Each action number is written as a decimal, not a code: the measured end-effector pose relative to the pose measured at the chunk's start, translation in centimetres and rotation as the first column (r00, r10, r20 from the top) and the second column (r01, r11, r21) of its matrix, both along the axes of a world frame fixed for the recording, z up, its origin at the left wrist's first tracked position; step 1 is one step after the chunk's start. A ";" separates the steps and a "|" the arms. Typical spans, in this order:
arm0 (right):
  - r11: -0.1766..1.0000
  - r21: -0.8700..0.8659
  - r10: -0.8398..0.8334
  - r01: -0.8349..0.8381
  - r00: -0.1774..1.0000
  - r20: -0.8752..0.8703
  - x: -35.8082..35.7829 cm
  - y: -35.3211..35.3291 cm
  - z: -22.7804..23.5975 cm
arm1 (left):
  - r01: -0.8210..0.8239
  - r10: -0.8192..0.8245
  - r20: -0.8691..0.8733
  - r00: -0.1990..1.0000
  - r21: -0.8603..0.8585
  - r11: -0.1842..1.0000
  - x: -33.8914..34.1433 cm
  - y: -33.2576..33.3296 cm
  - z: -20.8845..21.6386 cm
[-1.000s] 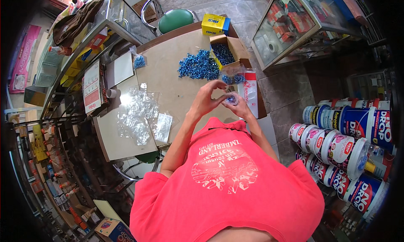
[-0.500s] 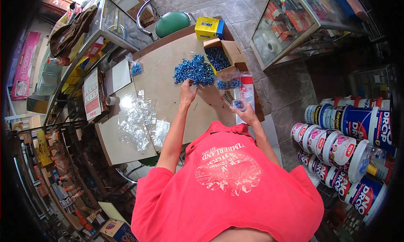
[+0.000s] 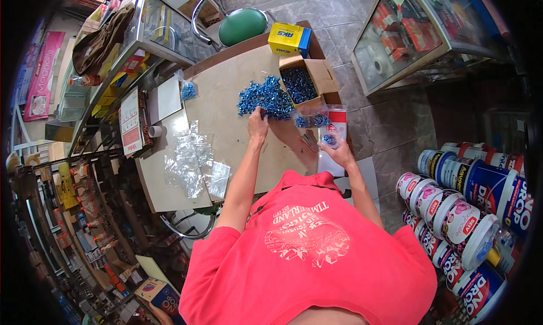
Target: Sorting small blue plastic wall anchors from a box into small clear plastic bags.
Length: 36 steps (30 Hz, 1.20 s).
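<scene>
Beige and wide, the tabletop (image 3: 218, 79) carries a loose heap of small, shiny blue metal fasteners (image 3: 263, 96) beside an open brown cardboard box (image 3: 325, 76) holding more. Curled fingers of the left hand (image 3: 258, 125) touch the heap's near edge; whether they pinch a piece, I cannot tell. The right hand (image 3: 340, 153) grasps a small clear plastic bag (image 3: 329, 139) with blue pieces inside, near 2 similar filled bags (image 3: 321, 119). Each fastener is probably light, hard and slippery, best pinched mid-length; the bag looks soft and limp, best gripped around its sides.
</scene>
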State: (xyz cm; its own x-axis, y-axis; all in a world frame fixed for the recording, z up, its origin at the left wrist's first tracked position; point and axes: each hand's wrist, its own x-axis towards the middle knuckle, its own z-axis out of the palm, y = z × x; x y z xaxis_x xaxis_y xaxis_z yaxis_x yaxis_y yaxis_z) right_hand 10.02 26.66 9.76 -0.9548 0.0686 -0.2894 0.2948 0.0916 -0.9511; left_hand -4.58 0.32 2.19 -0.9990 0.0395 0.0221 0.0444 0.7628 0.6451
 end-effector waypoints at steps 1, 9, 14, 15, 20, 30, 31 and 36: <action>0.999 -0.034 -0.007 0.007 1.000 0.009 -0.2 0.1 -0.2 | -0.003 0.003 0.002 1.000 -0.009 1.000 0.1 0.0 0.0; 0.995 0.023 0.096 -0.096 0.995 0.005 -1.3 0.3 -0.1 | -0.025 0.025 0.001 1.000 0.084 0.996 0.6 -0.3 0.4; 0.997 0.016 0.075 -0.075 0.997 -0.004 -1.1 -1.2 0.2 | -0.059 0.063 0.001 0.998 0.350 0.935 1.4 0.1 3.5; 0.997 0.016 0.082 -0.082 0.997 -0.008 -0.9 -1.4 -0.2 | -0.046 0.046 0.012 0.999 0.415 0.909 1.5 0.7 4.8; 0.993 0.066 0.104 -0.099 0.992 -0.071 -1.4 -4.4 1.2 | 0.109 -0.113 -0.038 0.993 0.670 0.734 3.8 1.6 12.9; 0.999 0.048 0.024 -0.018 0.993 -0.118 -1.1 -11.7 2.3 | 0.518 -0.472 -0.243 0.848 0.575 0.634 7.2 -2.4 18.4; 0.999 0.043 0.022 -0.016 0.990 -0.137 -0.9 -12.1 2.1 | 0.549 -0.494 -0.263 0.829 0.554 0.626 7.3 -2.8 18.3; 0.999 0.050 0.013 -0.007 0.993 -0.120 -0.4 -15.0 2.8 | 0.544 -0.504 -0.256 0.825 0.601 0.585 7.9 -5.5 18.7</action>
State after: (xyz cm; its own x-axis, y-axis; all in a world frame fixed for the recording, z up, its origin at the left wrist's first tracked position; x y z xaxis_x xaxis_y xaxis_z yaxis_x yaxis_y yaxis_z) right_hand 9.64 11.64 12.59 -0.9831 0.0704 -0.1692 0.1778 0.1415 -0.9738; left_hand 3.33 -5.16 20.92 -0.8061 0.5123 0.2961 0.3528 0.0145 0.9356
